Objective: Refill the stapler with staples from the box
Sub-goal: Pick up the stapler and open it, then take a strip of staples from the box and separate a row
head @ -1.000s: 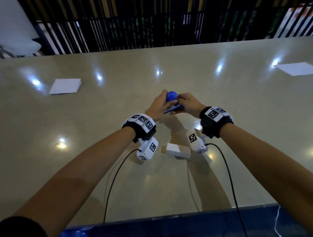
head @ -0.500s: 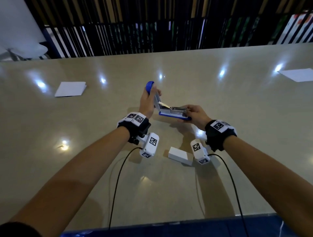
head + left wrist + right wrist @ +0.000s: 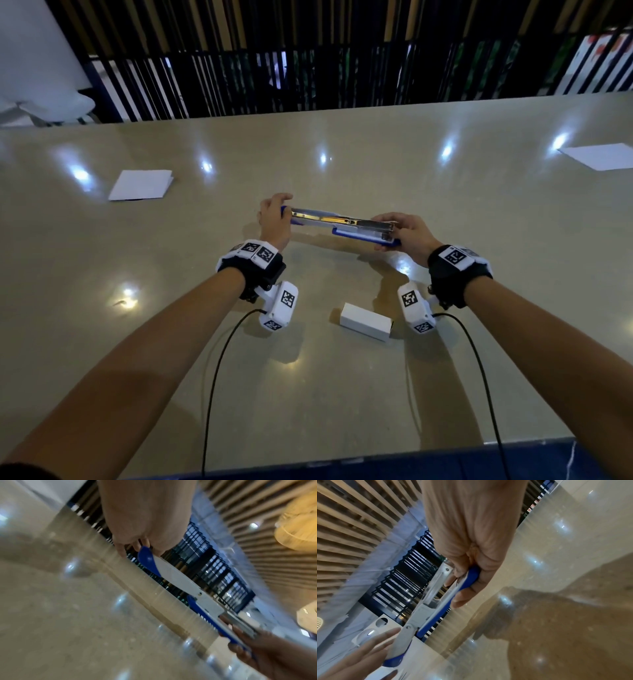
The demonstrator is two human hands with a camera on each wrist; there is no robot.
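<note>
The blue and grey stapler (image 3: 337, 223) is swung fully open into one long flat line above the table, its metal staple channel facing up. My left hand (image 3: 274, 216) grips the blue end of the lid (image 3: 147, 559) on the left. My right hand (image 3: 402, 233) grips the blue base (image 3: 467, 580) and the magazine end on the right. The small white staple box (image 3: 364, 321) lies shut on the table nearer to me, between my wrists, untouched.
The beige glossy table (image 3: 342, 394) stretches wide. A white folded paper (image 3: 140, 185) lies at far left, another white sheet (image 3: 603, 156) at far right. A dark slatted railing (image 3: 308, 58) runs behind the table's far edge. Cables trail from both wrist cameras.
The stapler went from shut, to half open with the lid upright, to fully flat. My left hand swung the lid out to the left while my right hand kept the base.
</note>
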